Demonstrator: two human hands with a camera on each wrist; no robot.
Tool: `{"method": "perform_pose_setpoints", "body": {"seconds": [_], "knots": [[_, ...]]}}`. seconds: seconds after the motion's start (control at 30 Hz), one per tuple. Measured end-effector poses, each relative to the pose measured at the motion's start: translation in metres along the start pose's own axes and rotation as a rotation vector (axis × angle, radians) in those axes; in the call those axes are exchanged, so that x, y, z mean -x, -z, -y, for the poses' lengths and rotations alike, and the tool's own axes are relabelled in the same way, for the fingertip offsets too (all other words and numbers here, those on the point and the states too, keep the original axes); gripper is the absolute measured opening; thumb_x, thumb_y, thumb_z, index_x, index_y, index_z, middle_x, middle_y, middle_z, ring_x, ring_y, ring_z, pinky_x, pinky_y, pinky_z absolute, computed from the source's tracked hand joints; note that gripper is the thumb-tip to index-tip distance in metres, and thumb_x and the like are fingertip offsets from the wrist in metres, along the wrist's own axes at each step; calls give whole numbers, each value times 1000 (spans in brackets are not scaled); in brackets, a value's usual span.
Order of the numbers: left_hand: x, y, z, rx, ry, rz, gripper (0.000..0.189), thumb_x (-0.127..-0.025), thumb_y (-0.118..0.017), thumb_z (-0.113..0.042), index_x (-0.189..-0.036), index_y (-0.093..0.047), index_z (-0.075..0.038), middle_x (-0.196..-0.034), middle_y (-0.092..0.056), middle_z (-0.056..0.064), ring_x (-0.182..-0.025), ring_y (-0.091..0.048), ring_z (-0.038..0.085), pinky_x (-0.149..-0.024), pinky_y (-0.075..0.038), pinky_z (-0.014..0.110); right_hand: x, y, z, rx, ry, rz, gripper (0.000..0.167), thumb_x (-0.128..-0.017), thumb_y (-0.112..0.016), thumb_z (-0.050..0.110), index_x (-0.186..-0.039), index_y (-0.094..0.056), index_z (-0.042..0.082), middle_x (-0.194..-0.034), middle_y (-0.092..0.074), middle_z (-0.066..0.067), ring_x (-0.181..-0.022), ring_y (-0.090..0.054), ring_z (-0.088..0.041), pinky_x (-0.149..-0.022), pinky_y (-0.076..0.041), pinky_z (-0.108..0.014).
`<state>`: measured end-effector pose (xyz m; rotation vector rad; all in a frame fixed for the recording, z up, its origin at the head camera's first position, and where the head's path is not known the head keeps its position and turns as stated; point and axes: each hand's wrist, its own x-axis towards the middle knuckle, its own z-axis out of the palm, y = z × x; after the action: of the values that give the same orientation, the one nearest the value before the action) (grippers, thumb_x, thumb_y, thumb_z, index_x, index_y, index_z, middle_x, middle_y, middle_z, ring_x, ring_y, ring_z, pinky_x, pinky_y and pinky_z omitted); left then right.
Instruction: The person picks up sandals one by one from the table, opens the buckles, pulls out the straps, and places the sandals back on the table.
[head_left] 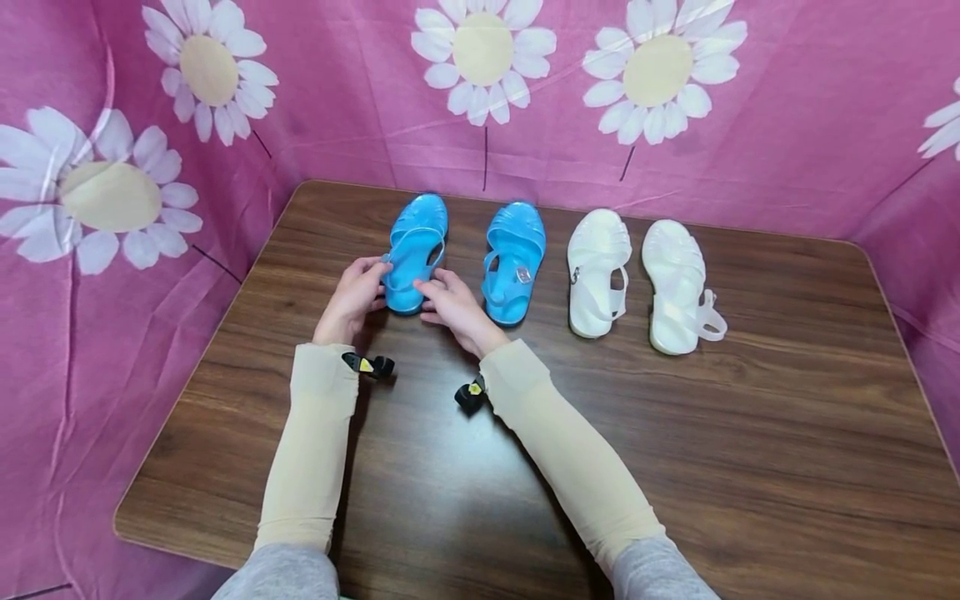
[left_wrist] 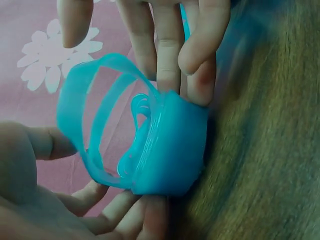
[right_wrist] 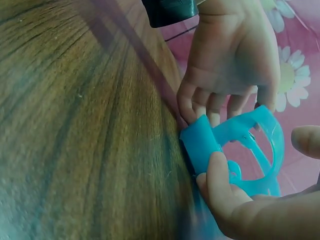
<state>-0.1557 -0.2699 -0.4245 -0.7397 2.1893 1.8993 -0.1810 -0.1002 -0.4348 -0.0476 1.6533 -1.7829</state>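
Note:
A translucent blue sandal (head_left: 408, 258) lies on the table at the far left, toe pointing away, its ankle strap standing up in a loop. My left hand (head_left: 352, 298) is at its left side, thumb at the strap (left_wrist: 70, 112) and the other fingers along the sole's edge. From the right, my right hand (head_left: 455, 310) touches the sole near the heel (right_wrist: 197, 142) with its fingertips, its thumb held apart from the strap in the right wrist view. The matching blue sandal (head_left: 513, 258), with a square buckle, lies just right of my right hand.
Two white sandals, a nearer one (head_left: 598, 271) and a farther one (head_left: 675, 287) whose strap sticks out to the right, continue the row. The brown wooden table (head_left: 712, 467) has rounded corners. A pink cloth (head_left: 345, 92) with daisies hangs behind and beside it.

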Motion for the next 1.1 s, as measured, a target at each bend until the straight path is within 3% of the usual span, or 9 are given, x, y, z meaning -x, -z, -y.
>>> {"method": "perform_pose_setpoints", "body": {"seconds": [0.17, 0.37, 0.53, 0.77, 1.1], "knots": [[1, -2, 2, -2, 6, -9, 49, -99, -49, -40, -135, -40, -8, -125, -43, 7, -96, -46, 19, -85, -45, 31, 3, 0, 1, 63, -1, -8, 63, -99, -55, 29, -151, -25, 11, -142, -48, -10, -104, -54, -21, -99, -49, -39], [4, 0, 4, -53, 6, 52, 39, -98, -53, -39, -124, -44, -11, -123, -43, 6, -104, -47, 22, -93, -47, 35, 6, 3, 1, 116, 11, -31, 61, -98, -56, 31, -149, -28, 11, -139, -49, -11, -113, -54, -21, -100, -49, -39], [8, 2, 4, -48, -23, 106, 23, -97, -56, -28, -112, -47, -13, -113, -45, 3, -95, -53, 18, -83, -53, 27, 11, 6, 3, 193, 20, -55, 61, -98, -55, 36, -148, -29, 12, -135, -51, -10, -116, -55, -21, -97, -50, -37], [16, 7, 5, -8, -39, 138, 27, -96, -59, -18, -116, -48, -5, -109, -50, 4, -80, -60, 11, -71, -56, 22, 16, 8, 2, 270, 39, -37, 63, -96, -59, 35, -146, -29, 13, -127, -53, -11, -110, -57, -21, -91, -53, -37], [29, 8, 9, -32, -47, 166, 15, -97, -56, -17, -108, -50, -10, -104, -53, 3, -80, -60, 10, -70, -56, 23, 23, 11, -2, 272, 3, 4, 57, -94, -62, 32, -138, -31, 14, -129, -52, -13, -111, -58, -23, -85, -56, -38]]}}
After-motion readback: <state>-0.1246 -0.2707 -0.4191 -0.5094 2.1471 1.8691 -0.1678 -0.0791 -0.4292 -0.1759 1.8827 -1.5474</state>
